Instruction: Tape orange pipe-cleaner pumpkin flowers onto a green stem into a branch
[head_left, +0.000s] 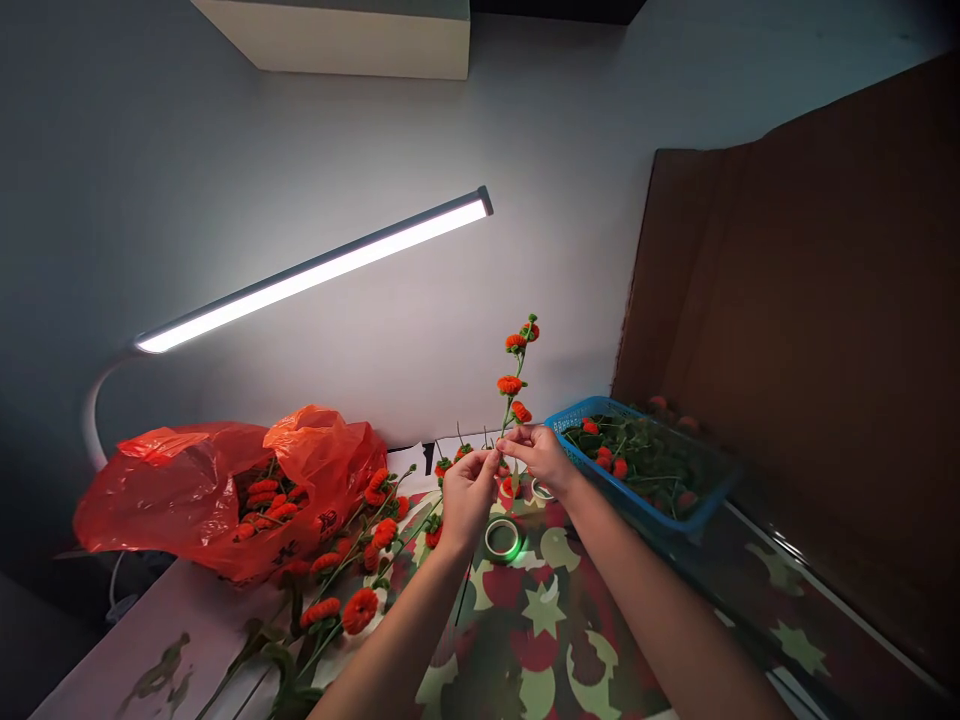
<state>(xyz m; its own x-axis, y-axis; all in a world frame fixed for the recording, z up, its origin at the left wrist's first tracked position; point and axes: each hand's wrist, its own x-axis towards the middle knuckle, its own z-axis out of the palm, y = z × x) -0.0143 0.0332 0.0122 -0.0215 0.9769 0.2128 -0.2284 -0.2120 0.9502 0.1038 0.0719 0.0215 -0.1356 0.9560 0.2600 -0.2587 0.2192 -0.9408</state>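
Note:
Both hands hold a spray of fuzzy orange flowers (509, 385) upright in front of the wall, with several blooms and green buds along a thin green stem. My left hand (466, 495) is closed, thumb and fingertips pinching the stem low down. Just above and to the right, my right hand (541, 458) pinches the same stem, its fingertips nearly meeting the left ones. The exact grip point is partly hidden by the fingers. Below the hands, a roll of green tape (502, 540) lies on the patterned tabletop (544, 607). Another roll (541, 490) sits partly behind my right hand.
An orange-red plastic bag (172, 500) of blooms stands left. Several flower stems (360, 610) lie beside my left forearm. On the right are a blue basket (637, 490) of flowers and a large cardboard panel (810, 340). A lit bar lamp (315, 272) reaches over the left side.

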